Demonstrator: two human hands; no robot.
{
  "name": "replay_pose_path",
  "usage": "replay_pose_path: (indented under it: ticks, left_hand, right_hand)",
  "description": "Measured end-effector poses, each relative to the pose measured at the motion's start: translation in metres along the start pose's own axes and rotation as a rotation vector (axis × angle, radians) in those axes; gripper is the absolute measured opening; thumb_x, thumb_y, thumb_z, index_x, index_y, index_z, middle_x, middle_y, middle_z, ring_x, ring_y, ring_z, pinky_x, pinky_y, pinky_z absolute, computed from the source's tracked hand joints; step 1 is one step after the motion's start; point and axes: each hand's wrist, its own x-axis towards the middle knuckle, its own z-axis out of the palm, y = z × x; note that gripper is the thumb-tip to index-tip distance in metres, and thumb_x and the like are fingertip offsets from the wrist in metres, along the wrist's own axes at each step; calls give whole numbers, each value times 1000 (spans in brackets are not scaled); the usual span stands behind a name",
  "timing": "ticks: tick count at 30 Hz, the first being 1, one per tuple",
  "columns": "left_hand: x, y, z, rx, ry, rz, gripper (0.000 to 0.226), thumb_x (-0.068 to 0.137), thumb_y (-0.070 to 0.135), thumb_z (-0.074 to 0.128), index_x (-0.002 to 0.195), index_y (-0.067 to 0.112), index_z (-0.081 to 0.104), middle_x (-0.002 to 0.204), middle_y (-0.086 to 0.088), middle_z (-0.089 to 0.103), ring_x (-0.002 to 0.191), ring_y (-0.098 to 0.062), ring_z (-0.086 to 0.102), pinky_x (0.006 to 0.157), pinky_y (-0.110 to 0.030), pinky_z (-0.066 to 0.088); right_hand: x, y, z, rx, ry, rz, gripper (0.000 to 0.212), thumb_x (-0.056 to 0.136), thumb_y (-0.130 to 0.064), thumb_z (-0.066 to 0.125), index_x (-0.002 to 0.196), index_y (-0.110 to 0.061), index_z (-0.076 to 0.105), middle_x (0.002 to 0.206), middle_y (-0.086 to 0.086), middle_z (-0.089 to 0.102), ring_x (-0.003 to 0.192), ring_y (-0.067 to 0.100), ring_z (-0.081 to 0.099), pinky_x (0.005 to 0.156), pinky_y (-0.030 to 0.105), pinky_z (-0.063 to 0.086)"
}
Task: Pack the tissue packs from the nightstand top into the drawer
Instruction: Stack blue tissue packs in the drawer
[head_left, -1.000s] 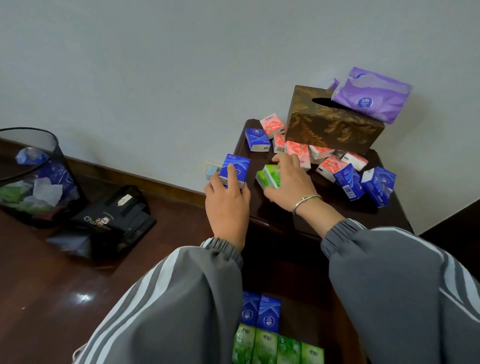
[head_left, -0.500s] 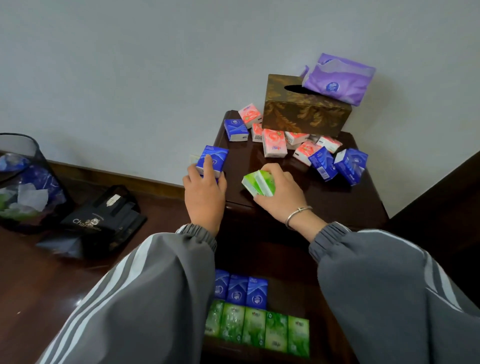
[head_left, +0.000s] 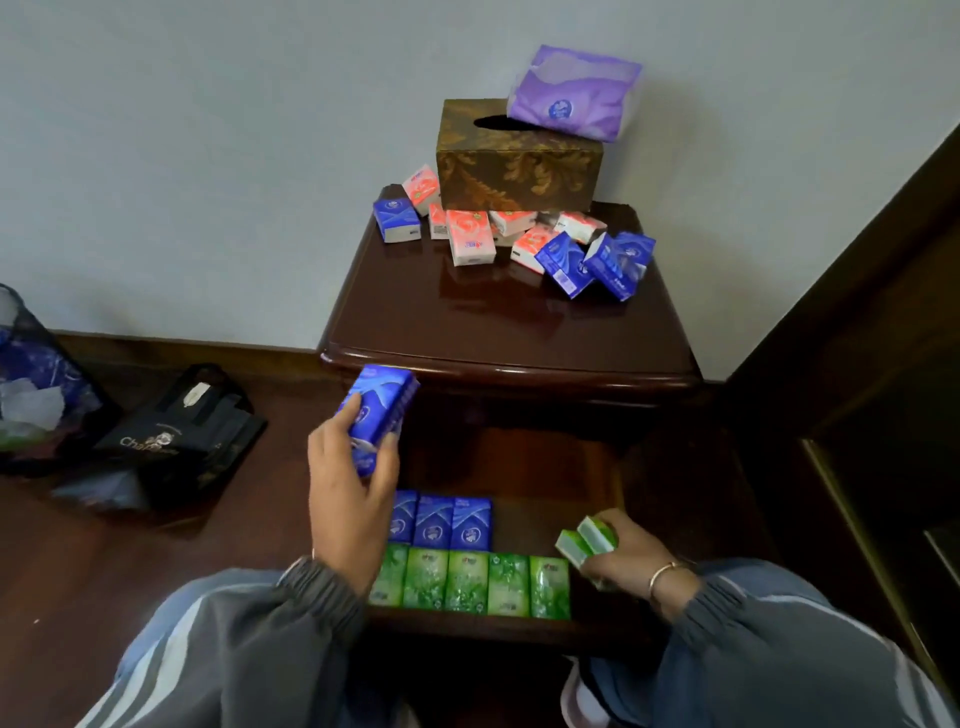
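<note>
My left hand grips a blue tissue pack in front of the nightstand's front edge, above the left side of the open drawer. My right hand holds two green tissue packs over the drawer's right side. In the drawer lie a row of blue packs and, in front of it, a row of several green packs. On the dark nightstand top, several pink packs and blue packs lie near the back.
A brown patterned tissue box stands at the back of the nightstand with a purple soft tissue pack on it. On the floor at left lie a black bag and a waste bin. Dark furniture flanks the right.
Both hands have come down from the nightstand top to the drawer, the left with the blue pack, the right with the green packs. The view has tilted downward.
</note>
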Motion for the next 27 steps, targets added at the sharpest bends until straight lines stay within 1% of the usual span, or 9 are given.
replay_pose_path:
  ticks: [3, 5, 8, 10, 13, 16, 18, 22, 27]
  left_hand:
    - [-33, -2, 15, -34, -101, -73, 47, 90, 11, 62, 134, 7, 48, 120, -4, 50, 100, 17, 45, 89, 4, 26]
    - [-46, -10, 23, -6, -167, -100, 46, 90, 12, 63, 134, 8, 49, 118, -3, 50, 104, 21, 43, 87, 5, 27]
    - [-51, -24, 30, 43, -237, -118, 47, 89, 16, 64, 134, 13, 49, 116, 3, 48, 101, 9, 48, 88, -4, 31]
    - [-48, -31, 31, 55, -262, -139, 48, 90, 23, 62, 135, 19, 47, 116, 8, 46, 101, 4, 49, 89, -13, 36]
    - [-43, -38, 34, 63, -294, -138, 48, 92, 27, 60, 137, 24, 45, 115, 12, 45, 101, 14, 48, 84, -16, 38]
    - [-40, -40, 37, 64, -316, -143, 47, 92, 27, 59, 137, 24, 44, 115, 11, 46, 100, 15, 47, 84, -19, 39]
    - [-39, -41, 37, 63, -333, -138, 48, 92, 29, 58, 137, 26, 43, 118, 9, 47, 100, 10, 49, 85, -19, 40]
    - [-35, -39, 36, 39, -329, -120, 47, 92, 29, 57, 137, 26, 44, 119, 6, 49, 102, 12, 48, 81, -2, 37]
    - [-30, -38, 37, -2, -304, -144, 45, 93, 33, 56, 136, 29, 43, 115, 7, 50, 99, 12, 50, 75, 2, 37]
  right_hand:
    - [13, 7, 19, -312, 62, 41, 55, 76, -29, 66, 125, -25, 40, 123, 11, 49, 105, 30, 58, 82, 29, 49]
    - [16, 8, 33, -470, 111, 36, 49, 81, -30, 59, 124, -25, 36, 127, 12, 43, 106, 33, 58, 83, 34, 48]
    - [19, 10, 53, -604, 160, 0, 51, 83, -19, 53, 130, -23, 32, 127, 12, 38, 107, 33, 56, 82, 37, 50]
    - [22, 11, 60, -634, 163, 2, 55, 85, -18, 51, 135, -22, 28, 129, 13, 35, 109, 33, 54, 84, 36, 49]
    - [30, 12, 61, -601, 130, 22, 56, 87, -20, 49, 138, -21, 25, 132, 15, 32, 111, 35, 53, 90, 38, 47]
    - [36, 16, 62, -520, 46, 57, 65, 88, -43, 47, 143, -22, 18, 140, 15, 26, 126, 36, 39, 100, 41, 38]
    - [39, 17, 61, -502, -18, 73, 70, 89, -52, 37, 146, -24, 10, 146, 13, 21, 132, 34, 28, 103, 43, 32]
    - [44, 15, 48, -452, -142, 115, 65, 93, -35, 38, 149, -20, 7, 151, 17, 16, 134, 36, 29, 106, 37, 30]
    - [39, 11, 38, -558, -70, 64, 53, 86, -24, 57, 132, -10, 34, 131, 17, 41, 116, 33, 51, 91, 33, 46]
